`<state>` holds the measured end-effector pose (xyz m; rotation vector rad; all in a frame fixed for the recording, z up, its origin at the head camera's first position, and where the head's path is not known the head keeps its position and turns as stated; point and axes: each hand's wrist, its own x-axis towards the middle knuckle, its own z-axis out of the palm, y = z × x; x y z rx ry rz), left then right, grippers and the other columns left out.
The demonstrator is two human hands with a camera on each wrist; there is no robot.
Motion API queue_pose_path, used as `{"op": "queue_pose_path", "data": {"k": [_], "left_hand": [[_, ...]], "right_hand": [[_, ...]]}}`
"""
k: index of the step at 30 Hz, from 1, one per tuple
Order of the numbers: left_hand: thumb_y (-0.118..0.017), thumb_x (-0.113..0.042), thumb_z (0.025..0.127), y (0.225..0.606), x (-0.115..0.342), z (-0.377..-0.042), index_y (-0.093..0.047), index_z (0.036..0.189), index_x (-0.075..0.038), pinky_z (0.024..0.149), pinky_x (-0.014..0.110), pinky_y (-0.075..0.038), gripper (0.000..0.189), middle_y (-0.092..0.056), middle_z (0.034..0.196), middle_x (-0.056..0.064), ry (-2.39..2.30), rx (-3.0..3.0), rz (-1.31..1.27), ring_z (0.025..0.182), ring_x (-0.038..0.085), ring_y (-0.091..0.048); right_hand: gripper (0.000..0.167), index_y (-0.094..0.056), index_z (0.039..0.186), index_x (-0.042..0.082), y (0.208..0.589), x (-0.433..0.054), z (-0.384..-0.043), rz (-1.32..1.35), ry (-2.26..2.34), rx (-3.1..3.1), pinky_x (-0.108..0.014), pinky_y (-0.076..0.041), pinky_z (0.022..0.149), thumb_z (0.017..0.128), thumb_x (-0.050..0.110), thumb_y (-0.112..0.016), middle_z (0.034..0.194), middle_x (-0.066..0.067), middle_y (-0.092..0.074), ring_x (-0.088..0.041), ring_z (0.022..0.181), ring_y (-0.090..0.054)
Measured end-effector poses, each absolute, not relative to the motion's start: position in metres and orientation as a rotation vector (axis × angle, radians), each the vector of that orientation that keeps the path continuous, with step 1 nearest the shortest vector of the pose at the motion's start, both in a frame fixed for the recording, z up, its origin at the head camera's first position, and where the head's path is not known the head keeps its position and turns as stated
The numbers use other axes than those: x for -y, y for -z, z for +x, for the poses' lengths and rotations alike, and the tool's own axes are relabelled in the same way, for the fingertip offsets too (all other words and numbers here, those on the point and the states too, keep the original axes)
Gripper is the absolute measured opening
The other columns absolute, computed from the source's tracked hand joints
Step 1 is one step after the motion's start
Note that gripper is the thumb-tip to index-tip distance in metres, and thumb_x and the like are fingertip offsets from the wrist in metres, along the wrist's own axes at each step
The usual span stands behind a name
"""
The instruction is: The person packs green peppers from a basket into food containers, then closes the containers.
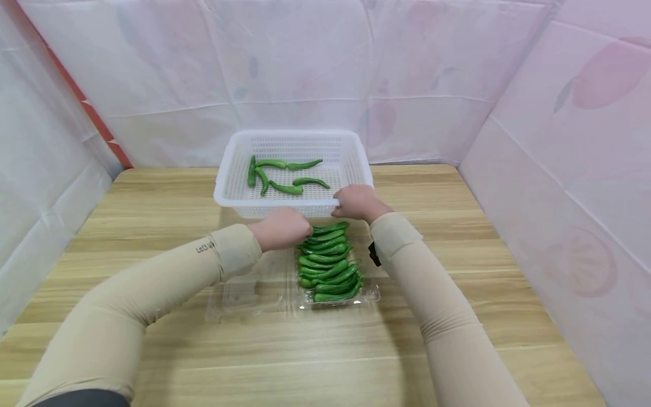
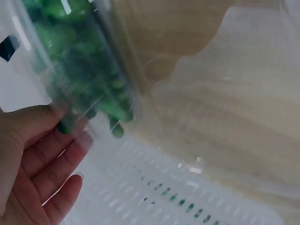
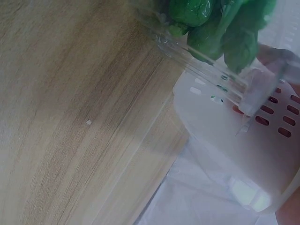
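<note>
A clear plastic clamshell box [image 1: 373,293] holds a row of green peppers [image 1: 328,261]. At its far left corner, my left hand [image 1: 283,228] pinches one end of a green pepper [image 2: 63,127] between thumb and fingers. Most of that pepper is hard to separate from the others through the plastic. Beyond the box stands a white perforated basket [image 1: 254,203] with several loose green peppers [image 1: 287,188] on its bottom. My right hand [image 1: 356,202] grips the basket's near right rim, its fingers partly showing through the holes in the right wrist view.
The box's clear lid [image 1: 249,297] lies folded open to the left on the wooden table [image 1: 285,362]. Pale printed sheets [image 1: 305,68] hang behind the table and along both sides. A dark band shows at the right wrist.
</note>
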<state>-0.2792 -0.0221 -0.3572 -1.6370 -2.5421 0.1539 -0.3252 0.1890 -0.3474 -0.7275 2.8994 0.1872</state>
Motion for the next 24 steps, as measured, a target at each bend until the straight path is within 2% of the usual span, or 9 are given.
{"op": "queue_pose_path", "data": {"k": [5,12,17,20,24], "left_hand": [[-0.059,-0.005,0.082,0.368,0.021,-0.281,-0.061,0.063,-0.015,0.051,0.031,-0.046,0.021,-0.058,0.062,-0.004,-0.147,2.569,-1.64,0.053,0.012,-0.05],[-0.057,-0.009,0.087,0.37,0.023,-0.282,-0.059,0.062,-0.015,0.051,0.031,-0.046,0.026,-0.057,0.065,-0.003,-0.077,2.565,-1.642,0.054,0.014,-0.051],[-0.062,-0.019,0.089,0.368,0.019,-0.281,-0.065,0.08,-0.011,0.057,0.03,-0.049,0.013,-0.057,0.081,0.001,-0.088,2.595,-1.578,0.068,0.016,-0.056],[-0.066,-0.026,0.087,0.373,0.014,-0.283,-0.066,0.094,-0.009,0.064,0.031,-0.051,0.019,-0.058,0.09,0.003,-0.137,2.622,-1.576,0.078,0.017,-0.058],[-0.068,-0.02,0.085,0.379,0.009,-0.286,-0.066,0.099,-0.009,0.069,0.033,-0.052,0.018,-0.062,0.095,0.003,-0.146,2.604,-1.638,0.084,0.018,-0.061]], "right_hand": [[0.025,-0.053,0.067,0.015,0.349,-0.188,-0.325,-0.726,-0.186,-2.91,-0.04,-0.045,0.053,0.079,0.034,-0.063,0.067,-0.001,-0.058,-0.021,0.06,-0.051],[0.023,-0.055,0.067,0.015,0.35,-0.188,-0.325,-0.723,-0.189,-2.919,-0.04,-0.045,0.053,0.079,0.033,-0.063,0.066,-0.001,-0.058,-0.02,0.058,-0.049],[0.023,-0.055,0.067,0.015,0.351,-0.187,-0.325,-0.716,-0.211,-2.92,-0.038,-0.044,0.051,0.079,0.033,-0.063,0.065,-0.001,-0.057,-0.019,0.057,-0.047],[0.023,-0.055,0.067,0.015,0.351,-0.187,-0.325,-0.713,-0.211,-2.921,-0.037,-0.044,0.051,0.079,0.033,-0.063,0.065,-0.001,-0.057,-0.018,0.057,-0.047],[0.023,-0.055,0.068,0.015,0.352,-0.187,-0.326,-0.707,-0.188,-2.919,-0.036,-0.044,0.05,0.08,0.034,-0.063,0.065,0.0,-0.057,-0.018,0.057,-0.047]]}}
